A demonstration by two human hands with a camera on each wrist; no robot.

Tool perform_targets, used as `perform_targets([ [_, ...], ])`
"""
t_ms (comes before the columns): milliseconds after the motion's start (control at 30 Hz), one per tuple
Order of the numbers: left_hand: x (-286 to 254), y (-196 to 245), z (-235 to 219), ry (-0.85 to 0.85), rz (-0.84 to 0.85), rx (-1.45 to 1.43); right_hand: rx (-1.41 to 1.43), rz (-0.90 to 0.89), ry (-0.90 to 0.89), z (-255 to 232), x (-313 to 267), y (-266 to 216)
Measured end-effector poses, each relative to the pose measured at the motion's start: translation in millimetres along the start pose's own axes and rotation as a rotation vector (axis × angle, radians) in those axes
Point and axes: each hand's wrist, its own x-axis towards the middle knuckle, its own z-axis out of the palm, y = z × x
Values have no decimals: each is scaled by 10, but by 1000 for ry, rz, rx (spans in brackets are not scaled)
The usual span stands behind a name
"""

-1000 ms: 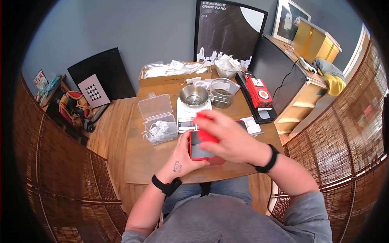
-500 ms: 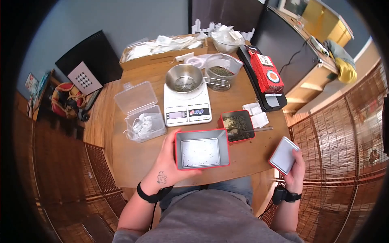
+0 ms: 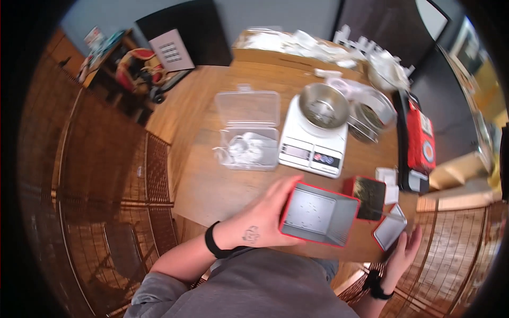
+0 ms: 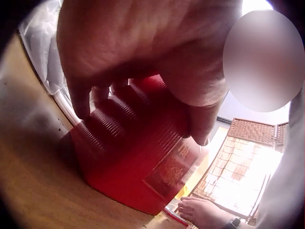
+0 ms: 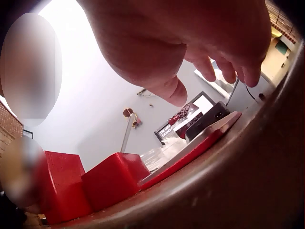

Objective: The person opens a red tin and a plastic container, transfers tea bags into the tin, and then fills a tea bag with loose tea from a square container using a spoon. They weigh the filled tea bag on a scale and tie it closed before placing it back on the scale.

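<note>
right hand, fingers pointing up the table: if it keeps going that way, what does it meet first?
Likely the tin lid, lying at the table edge right at the right hand's fingertips. Beyond it sits the small red tin of tea leaves. Depth is unclear, so contact can't be confirmed.

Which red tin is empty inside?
The big red tin gripped by the left hand; its bare silver inside shows. The small red tin beside it holds dark tea leaves.

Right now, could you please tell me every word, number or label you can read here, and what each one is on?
None can be read.
Kitchen scale: display and buttons too blurred.
Red packet: markings too small to read.
Red tin held by the left hand: side label blurred.
Poster by the wall: white lettering too small.
Card on the floor: dot pattern only.
</note>
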Motion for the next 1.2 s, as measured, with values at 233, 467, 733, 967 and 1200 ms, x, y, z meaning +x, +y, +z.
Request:
perform_targets([
  [233, -122, 235, -435, -74, 31, 178, -330, -219, 46, 63, -237, -297],
  [467, 103, 199, -1077, 171, -44, 610, -295, -220, 28, 142, -352, -518],
  [733, 318, -21, -978, 225, -58, 654, -278, -293, -104, 261, -473, -571],
  [967, 280, 276, -1039, 423, -98, 593, -268, -290, -105, 277, -522, -537],
  [1200, 131, 934, -911, 277, 223, 535, -276, -400, -152, 332, -522, -629],
])
